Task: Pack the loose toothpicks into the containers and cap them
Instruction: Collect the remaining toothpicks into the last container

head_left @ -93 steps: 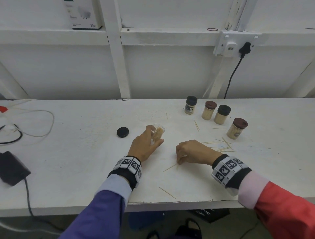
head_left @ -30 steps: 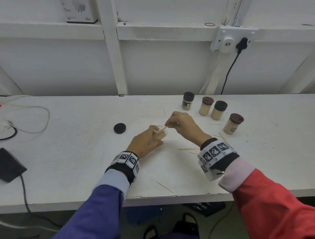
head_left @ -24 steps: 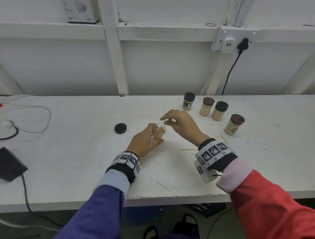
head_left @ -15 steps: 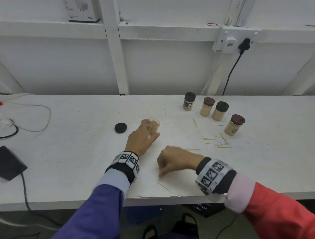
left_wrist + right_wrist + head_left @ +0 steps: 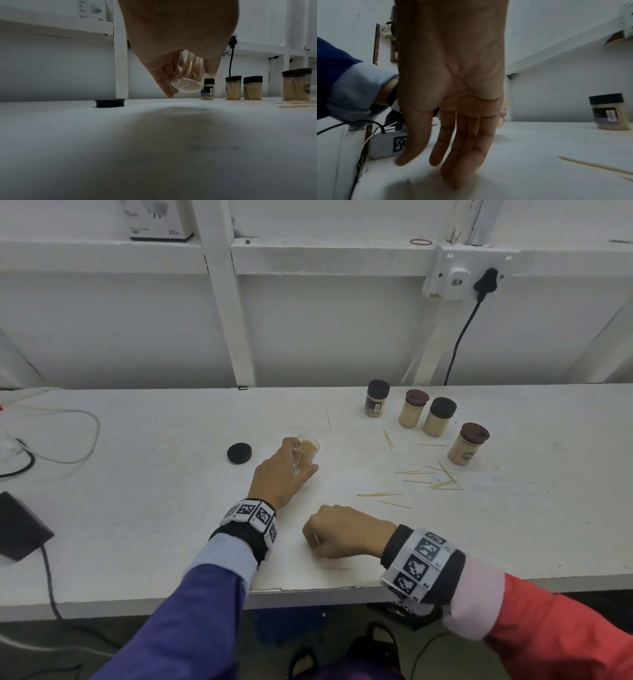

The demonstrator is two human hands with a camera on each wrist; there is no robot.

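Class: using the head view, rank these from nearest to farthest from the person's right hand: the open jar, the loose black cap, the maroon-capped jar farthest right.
From the right hand:
1. Open jar, in the left hand, just beyond.
2. Loose black cap, farther left.
3. Maroon-capped jar, far right.

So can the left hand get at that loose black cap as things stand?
Probably not yet: the left hand grips the open jar, lifted off the table. The cap lies just left of it with nothing between, but the hand is occupied.

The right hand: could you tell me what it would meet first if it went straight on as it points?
Probably the table, just under the right hand and its downward-pointing fingertips; whether they already touch is unclear.
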